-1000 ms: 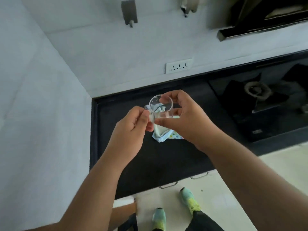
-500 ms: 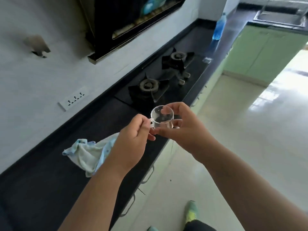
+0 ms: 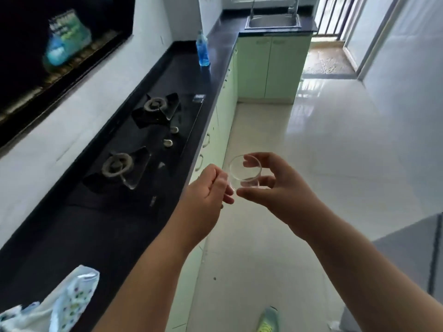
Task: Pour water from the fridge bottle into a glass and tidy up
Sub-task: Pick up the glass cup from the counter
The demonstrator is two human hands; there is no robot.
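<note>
A small clear glass (image 3: 245, 171) is held in front of me over the floor, just off the counter's edge. My right hand (image 3: 275, 190) curls round it, thumb below and fingers behind the rim. My left hand (image 3: 206, 195) pinches the glass at its left side, where a handle may be. The glass looks empty. A blue water bottle (image 3: 202, 50) stands upright far down the black counter (image 3: 215, 75), short of the sink (image 3: 273, 21).
A two-burner gas hob (image 3: 143, 149) is set into the counter to my left. A pale patterned cloth (image 3: 62, 305) lies on the counter at bottom left. Green cabinets (image 3: 271, 65) run under the counter. Glossy white floor (image 3: 323, 152) stretches ahead.
My view has swung right, from the wall and cloth to along the counter toward the sink. Both hands kept hold of the glass and carried it off the counter over the floor.
</note>
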